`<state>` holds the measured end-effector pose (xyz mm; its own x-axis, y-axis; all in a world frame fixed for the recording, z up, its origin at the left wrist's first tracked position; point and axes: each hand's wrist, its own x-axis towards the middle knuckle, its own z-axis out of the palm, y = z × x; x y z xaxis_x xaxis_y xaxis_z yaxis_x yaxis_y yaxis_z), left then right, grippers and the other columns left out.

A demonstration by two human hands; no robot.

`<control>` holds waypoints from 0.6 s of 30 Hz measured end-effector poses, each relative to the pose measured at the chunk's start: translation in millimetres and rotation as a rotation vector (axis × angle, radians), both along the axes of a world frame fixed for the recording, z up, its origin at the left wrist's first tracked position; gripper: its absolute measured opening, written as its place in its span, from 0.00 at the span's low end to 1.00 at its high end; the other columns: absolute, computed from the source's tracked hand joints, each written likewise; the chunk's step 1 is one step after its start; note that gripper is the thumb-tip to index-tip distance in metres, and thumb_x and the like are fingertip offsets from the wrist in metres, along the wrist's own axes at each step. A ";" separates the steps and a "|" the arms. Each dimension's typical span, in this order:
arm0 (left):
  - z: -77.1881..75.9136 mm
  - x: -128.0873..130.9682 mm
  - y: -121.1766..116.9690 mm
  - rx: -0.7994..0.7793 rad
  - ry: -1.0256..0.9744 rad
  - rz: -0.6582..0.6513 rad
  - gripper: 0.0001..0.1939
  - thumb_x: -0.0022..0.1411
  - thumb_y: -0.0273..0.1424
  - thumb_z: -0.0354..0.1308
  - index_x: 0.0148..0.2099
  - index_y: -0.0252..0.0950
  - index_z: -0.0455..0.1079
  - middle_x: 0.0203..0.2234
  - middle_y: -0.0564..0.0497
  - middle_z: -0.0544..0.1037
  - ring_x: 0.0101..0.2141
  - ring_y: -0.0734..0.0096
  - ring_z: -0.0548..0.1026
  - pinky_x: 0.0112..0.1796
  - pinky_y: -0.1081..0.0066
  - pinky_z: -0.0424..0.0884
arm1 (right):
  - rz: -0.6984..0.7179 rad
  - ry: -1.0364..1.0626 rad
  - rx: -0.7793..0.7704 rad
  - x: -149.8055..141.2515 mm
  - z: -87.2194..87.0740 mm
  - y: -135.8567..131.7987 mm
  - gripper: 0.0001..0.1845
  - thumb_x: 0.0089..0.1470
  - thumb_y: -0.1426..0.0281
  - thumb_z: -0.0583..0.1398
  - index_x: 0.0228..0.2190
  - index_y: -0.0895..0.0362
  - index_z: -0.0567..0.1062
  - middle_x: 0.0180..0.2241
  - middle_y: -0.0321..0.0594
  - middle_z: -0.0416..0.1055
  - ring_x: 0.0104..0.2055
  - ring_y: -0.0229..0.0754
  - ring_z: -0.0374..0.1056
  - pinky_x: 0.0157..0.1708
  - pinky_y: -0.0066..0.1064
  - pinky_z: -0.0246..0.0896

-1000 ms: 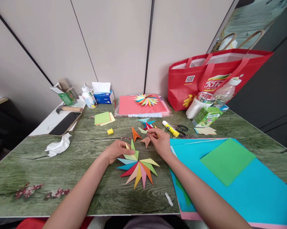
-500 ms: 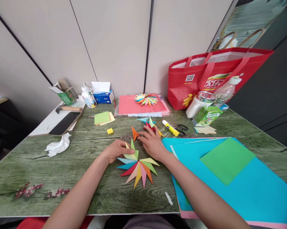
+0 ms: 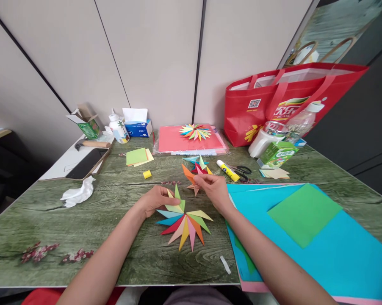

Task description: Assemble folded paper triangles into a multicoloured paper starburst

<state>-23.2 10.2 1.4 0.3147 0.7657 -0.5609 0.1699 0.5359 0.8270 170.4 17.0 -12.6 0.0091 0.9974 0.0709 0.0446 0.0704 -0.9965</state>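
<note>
Several folded paper points in many colours form a partly round paper star (image 3: 185, 224) on the table in front of me. My left hand (image 3: 159, 201) pinches its upper left part, at the pale yellow and green points. Above and to the right, my right hand (image 3: 212, 189) holds an orange folded paper piece (image 3: 188, 173) between thumb and fingers, raised a little. Just behind it lie loose folded pieces (image 3: 201, 164) in blue, green, red, pink and yellow. A peach folded piece (image 3: 195, 187) shows below the right fingertips; whether they touch it I cannot tell.
Blue paper sheets (image 3: 318, 262) with a green square (image 3: 305, 215) cover the right side. Behind are a glue stick (image 3: 228, 170), scissors (image 3: 242, 170) and a finished paper star (image 3: 195, 132) on a pink pack (image 3: 168, 142). A yellow cap (image 3: 147, 174) and crumpled tissue (image 3: 78, 192) lie left.
My right hand has closed on the orange folded piece and lifted it slightly, moving a little right. The peach piece has come into view. My left hand stays on the star.
</note>
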 end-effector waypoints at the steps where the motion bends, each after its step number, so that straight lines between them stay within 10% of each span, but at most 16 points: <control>1: 0.3 0.0 0.0 0.004 0.004 0.000 0.17 0.28 0.32 0.70 0.24 0.30 0.72 0.17 0.50 0.75 0.17 0.75 0.70 0.19 0.76 0.63 | 0.038 0.055 -0.058 0.4 -1.6 -0.4 0.14 0.40 0.60 0.62 0.24 0.59 0.76 0.20 0.38 0.73 0.23 0.41 0.68 0.26 0.32 0.62; 18: -1.1 0.2 1.1 0.037 0.036 -0.002 0.17 0.30 0.36 0.69 0.23 0.30 0.71 0.17 0.51 0.74 0.16 0.78 0.68 0.17 0.78 0.59 | 0.285 0.428 -0.380 5.2 -1.1 -3.7 0.17 0.34 0.70 0.68 0.30 0.59 0.71 0.29 0.38 0.74 0.32 0.39 0.72 0.35 0.32 0.68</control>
<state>-23.0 11.3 0.2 0.2965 0.7854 -0.5434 0.2008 0.5050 0.8395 175.6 13.3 -13.7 -0.3113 0.9196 -0.2398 -0.3313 -0.3415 -0.8796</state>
